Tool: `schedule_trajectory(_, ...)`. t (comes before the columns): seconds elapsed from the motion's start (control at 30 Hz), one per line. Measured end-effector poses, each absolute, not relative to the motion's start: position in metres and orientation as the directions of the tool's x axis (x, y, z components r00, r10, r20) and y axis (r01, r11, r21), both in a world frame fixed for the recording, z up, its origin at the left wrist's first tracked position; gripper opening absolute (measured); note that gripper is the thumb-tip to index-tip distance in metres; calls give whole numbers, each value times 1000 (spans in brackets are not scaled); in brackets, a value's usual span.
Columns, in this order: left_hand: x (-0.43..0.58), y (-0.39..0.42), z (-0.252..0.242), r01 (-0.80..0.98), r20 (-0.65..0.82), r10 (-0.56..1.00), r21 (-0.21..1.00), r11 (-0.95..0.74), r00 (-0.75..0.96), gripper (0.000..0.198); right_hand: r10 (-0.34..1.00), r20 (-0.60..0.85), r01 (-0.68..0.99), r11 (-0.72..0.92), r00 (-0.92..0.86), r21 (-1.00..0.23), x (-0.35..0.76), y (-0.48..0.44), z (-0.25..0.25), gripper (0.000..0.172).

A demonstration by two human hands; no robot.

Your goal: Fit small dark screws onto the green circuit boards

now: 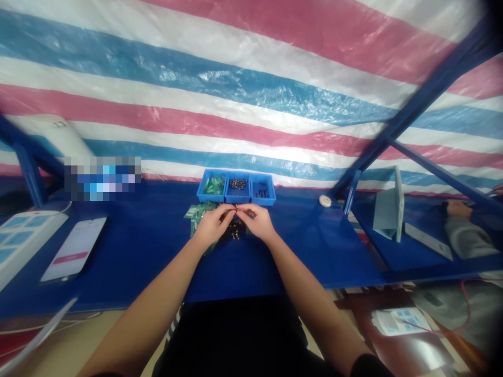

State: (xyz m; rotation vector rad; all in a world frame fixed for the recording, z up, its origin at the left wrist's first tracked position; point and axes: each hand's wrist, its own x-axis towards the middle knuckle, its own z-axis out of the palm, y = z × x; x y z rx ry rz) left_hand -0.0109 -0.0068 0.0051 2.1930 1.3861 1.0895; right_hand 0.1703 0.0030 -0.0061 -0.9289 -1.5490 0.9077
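Note:
My left hand (213, 225) and my right hand (255, 221) meet above the blue bench top, their fingertips pinching a small dark part (236, 210) between them. The part is too small to make out in detail. Under my left hand lies a heap of green pieces (200, 219), partly hidden by the hand. A pile of small dark metal-tipped parts (236, 231) sits beneath my wrists. Just beyond my hands stands a blue three-compartment tray (236, 197) holding green pieces (214, 185), small brassy-dark parts (238, 184) and black screw-like parts (261, 192).
A power strip (23, 242) and a phone (73, 249) lie at the bench's left. A small round white object (325, 201) sits right of the tray. Blue metal struts and a striped tarp (251, 89) stand behind. A co-worker's sleeved arm (467, 235) shows at far right.

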Motion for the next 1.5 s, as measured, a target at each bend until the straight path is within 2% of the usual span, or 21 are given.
schedule_trajectory(0.23, -12, -5, 6, 637, 426, 869, 604, -479, 250, 29, 902, 407, 112, 423, -145, -899, 170, 2, -5, 27)
schedule_trajectory(0.6, -12, -6, 9, 618, 365, 880, 628, -473, 303, 33, 897, 416, 141, 436, -150, -889, 169, 1, -4, 27)
schedule_trajectory(1.0, -11, -6, 5, 621, 437, 864, 613, -489, 250, 29, 903, 410, 116, 424, -129, -898, 170, 3, -6, 26)
schedule_trajectory(1.5, -12, -7, 8, 635, 404, 873, 605, -480, 274, 32, 895, 422, 142, 440, -143, -887, 170, 1, -3, 27)
